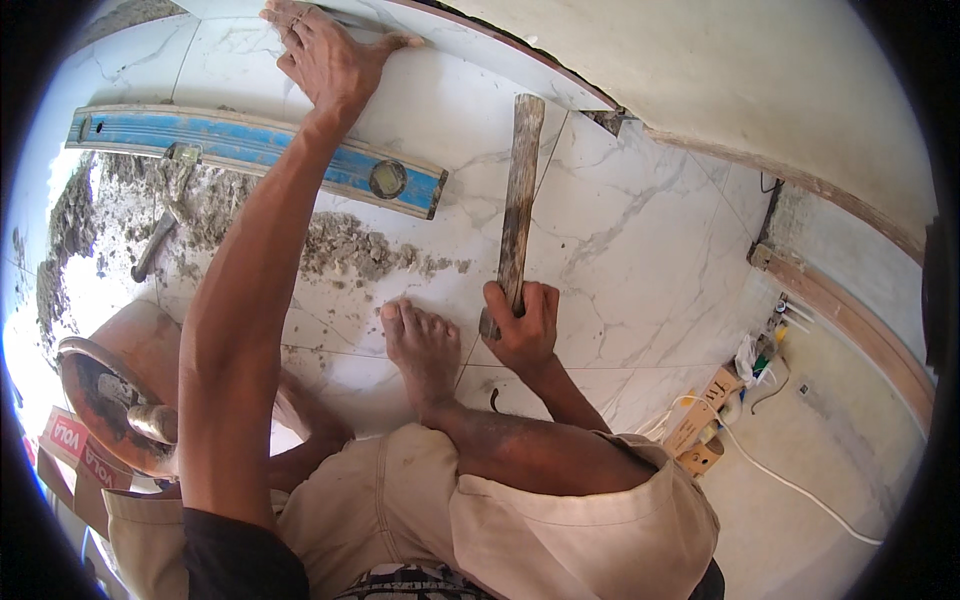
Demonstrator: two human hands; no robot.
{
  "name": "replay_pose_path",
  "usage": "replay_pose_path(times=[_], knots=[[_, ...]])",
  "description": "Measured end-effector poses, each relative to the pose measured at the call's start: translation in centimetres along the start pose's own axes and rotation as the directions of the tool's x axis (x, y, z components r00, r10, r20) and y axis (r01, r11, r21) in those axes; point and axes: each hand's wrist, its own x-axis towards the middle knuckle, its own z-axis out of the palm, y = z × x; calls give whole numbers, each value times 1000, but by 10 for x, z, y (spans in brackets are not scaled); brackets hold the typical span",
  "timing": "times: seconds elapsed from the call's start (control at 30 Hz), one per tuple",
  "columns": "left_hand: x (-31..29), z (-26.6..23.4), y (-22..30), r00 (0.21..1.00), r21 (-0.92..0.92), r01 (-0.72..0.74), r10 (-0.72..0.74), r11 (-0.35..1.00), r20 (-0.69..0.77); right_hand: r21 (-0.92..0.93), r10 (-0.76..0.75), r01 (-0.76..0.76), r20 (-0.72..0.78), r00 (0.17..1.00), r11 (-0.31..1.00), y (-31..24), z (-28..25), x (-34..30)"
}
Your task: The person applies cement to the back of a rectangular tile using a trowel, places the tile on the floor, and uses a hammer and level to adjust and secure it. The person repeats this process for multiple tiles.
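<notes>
My left hand (330, 60) reaches far forward, fingers and thumb spread. It presses on the white marbled tile at the foot of the wall, by a narrow tile strip (470, 45) standing along it. My right hand (527, 325) is closed round the lower end of a worn wooden stick (520, 190), shaped like a tool handle, which points away from me over the floor tiles. Beneath my left forearm lies a blue spirit level (240, 140) with a round vial near its right end. My bare foot (420, 345) is between my hands.
Crumbled grey mortar (350, 245) is strewn over the tiles, with a trowel-like tool (160, 235) at left. A dirty orange bucket (140, 330) and red-and-white boxes (75, 450) stand left. On the right are a cardboard box (700, 410), a white cable (770, 470) and a wooden sill (850, 305).
</notes>
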Motion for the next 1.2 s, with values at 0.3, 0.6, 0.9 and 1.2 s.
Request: replay_pose_path(times=[0.3,0.6,0.9,1.2], knots=[[2,-6,4,999,18,12,-12,1000,31,65,60,-60,-5,998,996,-2,0,-4],[0,-8,6,1000,-63,6,-5,998,18,78,87,-84,-37,996,993,-1,-3,-5],[-1,-9,5,999,-80,25,-23,996,27,153,-21,24,-20,1000,988,-20,-18,5],[2,-14,-1,988,-414,16,-78,910,-135,239,-160,178,-91,983,955,-63,-7,61]])
